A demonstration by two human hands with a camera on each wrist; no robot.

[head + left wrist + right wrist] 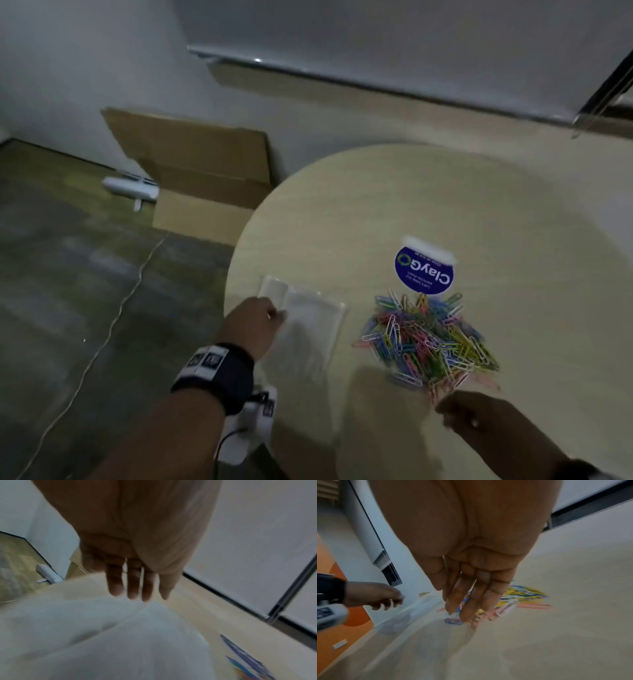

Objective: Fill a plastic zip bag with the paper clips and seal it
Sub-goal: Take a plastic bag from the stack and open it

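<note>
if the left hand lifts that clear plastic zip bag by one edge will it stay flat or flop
Probably flop: the clear plastic zip bag lies thin and flat on the round beige table and looks empty. It is likely very light, so the left hand at its edge could slide it about. The smooth film may slip between fingertips.

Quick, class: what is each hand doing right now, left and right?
Left hand: open, fingers straight, reaching over the zip bag, not gripping it.
Right hand: open, fingers extended at the near edge of the paper clips, holding nothing visible.
</note>
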